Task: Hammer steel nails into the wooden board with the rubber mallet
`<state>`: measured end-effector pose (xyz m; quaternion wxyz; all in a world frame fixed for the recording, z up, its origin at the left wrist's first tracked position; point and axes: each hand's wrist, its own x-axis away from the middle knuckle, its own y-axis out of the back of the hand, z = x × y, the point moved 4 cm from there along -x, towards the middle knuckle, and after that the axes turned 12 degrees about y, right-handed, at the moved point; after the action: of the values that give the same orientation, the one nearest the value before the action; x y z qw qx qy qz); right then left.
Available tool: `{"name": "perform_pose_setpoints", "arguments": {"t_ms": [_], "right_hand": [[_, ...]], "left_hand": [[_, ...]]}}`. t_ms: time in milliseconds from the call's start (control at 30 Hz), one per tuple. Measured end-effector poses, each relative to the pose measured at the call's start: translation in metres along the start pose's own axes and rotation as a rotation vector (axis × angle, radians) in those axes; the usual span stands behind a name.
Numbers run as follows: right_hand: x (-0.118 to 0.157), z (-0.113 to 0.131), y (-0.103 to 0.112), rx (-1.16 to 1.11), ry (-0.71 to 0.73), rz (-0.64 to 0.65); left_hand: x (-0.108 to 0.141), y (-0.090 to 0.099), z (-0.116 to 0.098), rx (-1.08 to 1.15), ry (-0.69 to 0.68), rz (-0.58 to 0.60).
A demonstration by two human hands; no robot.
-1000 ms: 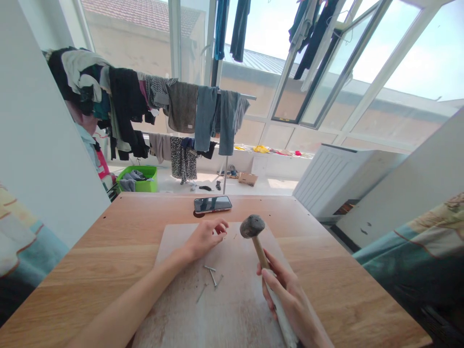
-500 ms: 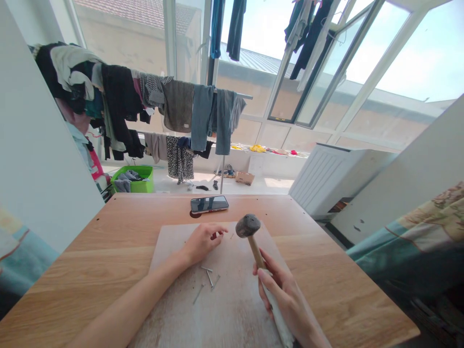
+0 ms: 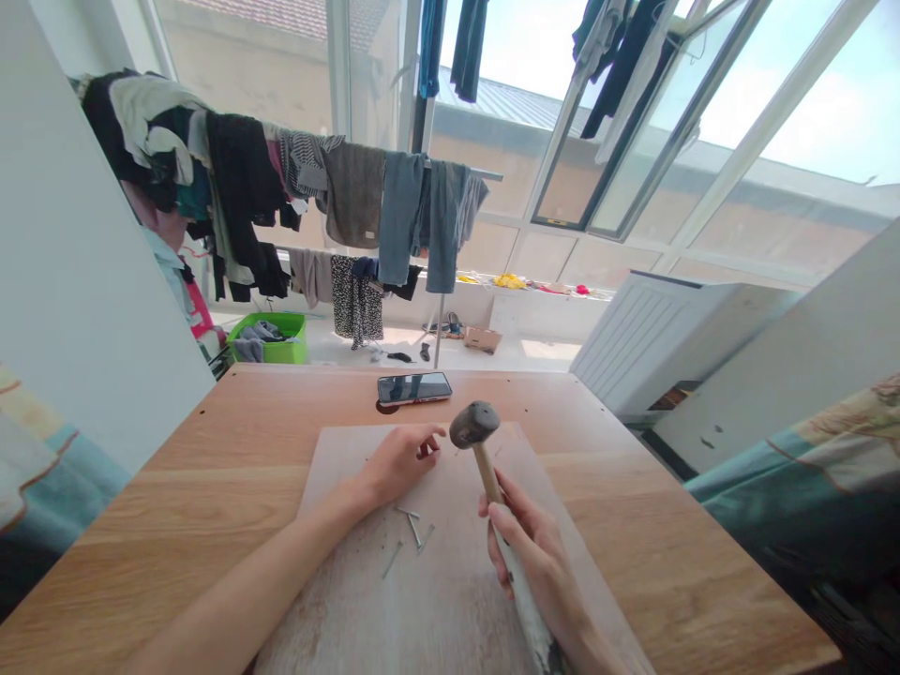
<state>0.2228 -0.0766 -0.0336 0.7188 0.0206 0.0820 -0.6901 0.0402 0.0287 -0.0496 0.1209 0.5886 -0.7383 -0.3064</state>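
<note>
A hammer with a dark head and a pale handle is held upright, tilted left, in my right hand, its fingers wrapped round the handle. My left hand rests near the far edge of a whitish board, fingers curled and partly apart, nothing visible between them. Its fingertips are just left of the hammer head. A thin small nail shows faintly between the fingertips and the head. Several loose nails lie on the board beside my left forearm.
The board lies on a wooden table. Beyond it, near the far edge, is a phone. Past the table are a drying rack with clothes, a green basket and a white cabinet. Curtains hang at both sides.
The hammer head has moved slightly left, closer to my left fingertips. The whole view has shifted a little, with the table and board appearing slightly further right. My left hand keeps its place on the board.
</note>
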Motion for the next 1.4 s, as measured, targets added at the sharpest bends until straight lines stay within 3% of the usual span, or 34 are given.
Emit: {"name": "perform_pose_setpoints", "arguments": {"t_ms": [433, 1000, 1133, 1267, 1400], "right_hand": [[0.006, 0.002, -0.004, 0.05, 0.074, 0.073], [0.008, 0.0, -0.006, 0.084, 0.024, 0.087], [0.009, -0.001, -0.002, 0.039, 0.036, 0.049], [0.009, -0.002, -0.001, 0.059, 0.017, 0.032], [0.006, -0.001, -0.002, 0.126, -0.007, 0.031]], "left_hand": [[0.001, 0.003, -0.005, 0.079, 0.025, 0.011], [-0.001, 0.001, -0.003, 0.066, 0.018, 0.033], [0.005, 0.022, -0.014, 0.021, 0.153, 0.216], [0.023, 0.045, -0.033, -0.292, 0.147, 0.503], [0.035, 0.043, -0.04, -0.449, 0.096, 0.555]]}}
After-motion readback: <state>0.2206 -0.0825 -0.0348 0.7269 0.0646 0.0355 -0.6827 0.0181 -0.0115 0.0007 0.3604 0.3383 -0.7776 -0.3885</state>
